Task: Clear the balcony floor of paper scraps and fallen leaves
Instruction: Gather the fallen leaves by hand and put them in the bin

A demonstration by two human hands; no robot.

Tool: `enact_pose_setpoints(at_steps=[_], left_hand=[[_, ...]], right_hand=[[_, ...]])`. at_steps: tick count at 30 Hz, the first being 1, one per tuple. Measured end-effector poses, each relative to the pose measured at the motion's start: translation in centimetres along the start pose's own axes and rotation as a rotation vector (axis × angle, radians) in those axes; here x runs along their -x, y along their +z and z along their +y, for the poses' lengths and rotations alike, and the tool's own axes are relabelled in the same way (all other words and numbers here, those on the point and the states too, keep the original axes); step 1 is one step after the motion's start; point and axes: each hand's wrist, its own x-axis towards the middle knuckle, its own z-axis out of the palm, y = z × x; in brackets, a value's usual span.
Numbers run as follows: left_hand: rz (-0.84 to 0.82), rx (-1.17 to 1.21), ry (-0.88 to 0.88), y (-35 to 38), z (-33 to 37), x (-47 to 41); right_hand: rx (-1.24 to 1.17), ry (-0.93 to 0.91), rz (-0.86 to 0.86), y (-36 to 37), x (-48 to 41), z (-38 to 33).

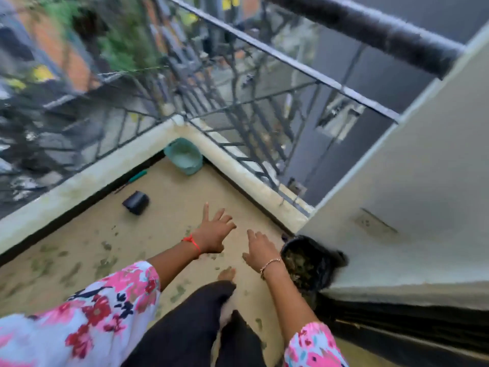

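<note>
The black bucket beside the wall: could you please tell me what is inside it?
The black bucket holds a mottled brown-green heap, seemingly fallen leaves, filling it near the rim. Blur hides any single pieces, and whatever lies below the top layer is covered.

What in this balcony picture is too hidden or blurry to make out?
- Black bin, head view: right side smeared by motion blur; contents unclear.
- Small dark object: too blurred to identify.
- Green marks on the floor: leaves or stains, blur hides which.
- Floor nearest the person: covered by sleeves and legs.
</note>
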Motion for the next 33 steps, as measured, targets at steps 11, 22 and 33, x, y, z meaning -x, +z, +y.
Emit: enact_pose_setpoints(at_steps=[11, 22, 33], left_hand=[[0.075, 0.626, -0.743, 10.6, -7.7, 27.4], [0.135, 0.991, -1.169, 26.0, -7.1, 46.6], [0.147, 1.177, -1.394, 38.4, -11.0, 64.8]], right_hand=[[0.393, -0.618, -0.174, -0.2, 5.0, -20.4], [0.741, -1.054, -0.402, 12.9, 11.4, -42.3], [0.738, -1.225, -0.513, 27.3, 20.6, -62.0]])
